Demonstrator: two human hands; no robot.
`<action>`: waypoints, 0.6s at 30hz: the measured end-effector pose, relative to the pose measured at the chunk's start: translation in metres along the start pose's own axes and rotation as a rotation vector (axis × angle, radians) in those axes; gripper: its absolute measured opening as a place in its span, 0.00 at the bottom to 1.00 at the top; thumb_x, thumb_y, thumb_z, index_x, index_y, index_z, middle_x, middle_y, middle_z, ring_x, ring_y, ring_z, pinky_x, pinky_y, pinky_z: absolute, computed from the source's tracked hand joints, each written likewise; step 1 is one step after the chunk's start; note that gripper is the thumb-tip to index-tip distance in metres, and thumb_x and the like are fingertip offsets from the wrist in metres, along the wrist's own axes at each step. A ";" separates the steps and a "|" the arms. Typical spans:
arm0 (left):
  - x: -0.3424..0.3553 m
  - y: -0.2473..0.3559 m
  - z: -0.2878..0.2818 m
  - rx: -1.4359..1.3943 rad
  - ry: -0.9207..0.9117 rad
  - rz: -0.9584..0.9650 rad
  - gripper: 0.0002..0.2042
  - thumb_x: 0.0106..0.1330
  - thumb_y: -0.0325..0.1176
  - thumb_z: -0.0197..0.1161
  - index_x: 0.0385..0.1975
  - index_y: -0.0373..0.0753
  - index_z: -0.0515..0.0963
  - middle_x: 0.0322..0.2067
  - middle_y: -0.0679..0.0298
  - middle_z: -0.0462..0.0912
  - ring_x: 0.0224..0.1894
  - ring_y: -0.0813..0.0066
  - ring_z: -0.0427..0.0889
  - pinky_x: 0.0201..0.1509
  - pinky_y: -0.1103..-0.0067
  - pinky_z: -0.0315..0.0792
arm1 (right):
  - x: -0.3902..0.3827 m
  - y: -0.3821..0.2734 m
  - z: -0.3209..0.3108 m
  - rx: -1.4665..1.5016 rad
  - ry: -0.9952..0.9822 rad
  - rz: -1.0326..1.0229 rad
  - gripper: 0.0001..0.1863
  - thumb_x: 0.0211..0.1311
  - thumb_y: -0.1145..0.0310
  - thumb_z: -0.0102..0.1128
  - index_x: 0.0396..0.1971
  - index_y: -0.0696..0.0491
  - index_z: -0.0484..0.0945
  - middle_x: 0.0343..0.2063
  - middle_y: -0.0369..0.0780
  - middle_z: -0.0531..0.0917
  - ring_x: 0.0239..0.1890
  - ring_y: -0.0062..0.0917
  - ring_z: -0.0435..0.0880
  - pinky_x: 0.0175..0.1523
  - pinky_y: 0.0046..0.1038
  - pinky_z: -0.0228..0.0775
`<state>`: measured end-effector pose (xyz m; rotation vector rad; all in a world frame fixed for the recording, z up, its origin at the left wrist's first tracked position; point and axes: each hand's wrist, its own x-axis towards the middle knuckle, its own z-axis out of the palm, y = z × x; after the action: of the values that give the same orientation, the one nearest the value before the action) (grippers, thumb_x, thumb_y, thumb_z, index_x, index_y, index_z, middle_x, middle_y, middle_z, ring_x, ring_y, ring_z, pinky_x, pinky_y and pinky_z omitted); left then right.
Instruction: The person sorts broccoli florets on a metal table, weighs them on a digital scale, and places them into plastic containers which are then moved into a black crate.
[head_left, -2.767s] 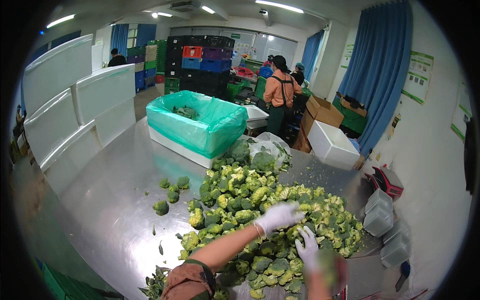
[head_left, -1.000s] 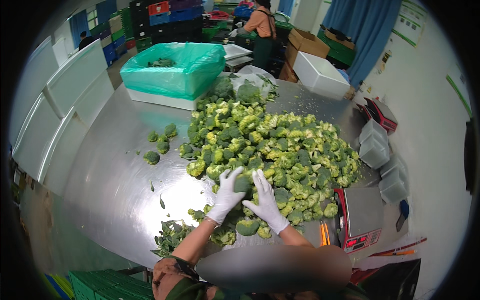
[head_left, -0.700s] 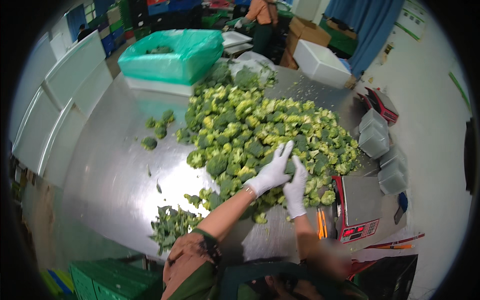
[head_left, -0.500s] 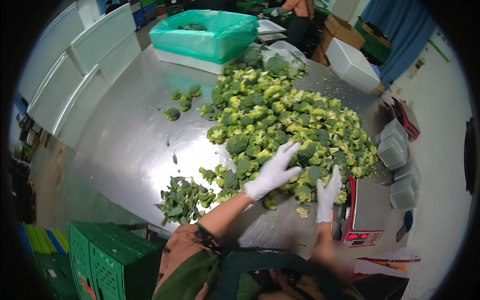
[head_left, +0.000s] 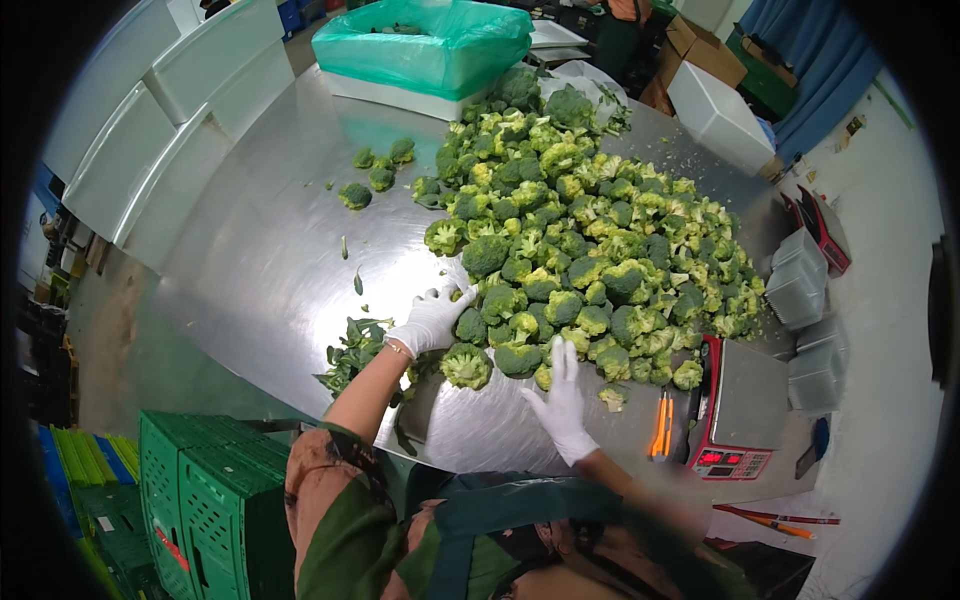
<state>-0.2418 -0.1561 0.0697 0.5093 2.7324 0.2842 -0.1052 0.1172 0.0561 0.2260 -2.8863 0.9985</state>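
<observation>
A big heap of broccoli heads [head_left: 590, 230] covers the right half of a steel table [head_left: 260, 270]. My left hand [head_left: 432, 320], in a white glove, rests at the near edge of the heap with fingers spread, touching a broccoli head [head_left: 470, 325]. My right hand [head_left: 562, 405], also gloved, hovers flat and open just below the heap, near one broccoli head [head_left: 467, 365] lying apart. Neither hand holds anything.
A white box lined with a green bag [head_left: 425, 50] stands at the table's far end. A scale [head_left: 735, 410] and an orange knife [head_left: 660, 425] lie at the right. Cut leaves [head_left: 355, 350] pile at the near edge; green crates [head_left: 210, 510] stand below left; white boxes [head_left: 150, 130] line the left.
The view has tipped further down over the table. Both hands have drawn back from the middle of the heap to its near edge, and the right hand has come off the broccoli.
</observation>
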 end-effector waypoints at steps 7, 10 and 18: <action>0.041 0.051 0.028 -0.585 0.184 0.103 0.65 0.43 0.35 0.81 0.79 0.51 0.37 0.64 0.34 0.57 0.67 0.32 0.64 0.72 0.59 0.64 | 0.053 -0.012 0.020 0.250 0.166 -0.035 0.57 0.47 0.69 0.77 0.77 0.52 0.51 0.75 0.51 0.54 0.77 0.45 0.54 0.77 0.41 0.50; 0.034 0.072 -0.005 -0.579 0.154 0.241 0.59 0.45 0.25 0.75 0.78 0.57 0.44 0.66 0.34 0.54 0.69 0.32 0.61 0.74 0.59 0.63 | 0.055 0.001 0.009 0.481 0.173 -0.001 0.53 0.49 0.77 0.73 0.76 0.52 0.53 0.73 0.46 0.59 0.74 0.39 0.58 0.76 0.38 0.53; 0.065 0.182 -0.114 -0.416 0.048 0.640 0.52 0.50 0.16 0.65 0.77 0.60 0.52 0.71 0.38 0.52 0.69 0.39 0.66 0.68 0.64 0.72 | 0.058 -0.038 -0.113 1.210 0.301 0.320 0.46 0.55 0.82 0.63 0.74 0.52 0.53 0.67 0.43 0.65 0.63 0.32 0.72 0.66 0.33 0.71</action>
<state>-0.2839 0.0208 0.2014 1.2405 2.3688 0.9997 -0.1534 0.1508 0.1750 -0.3148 -1.7264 2.4260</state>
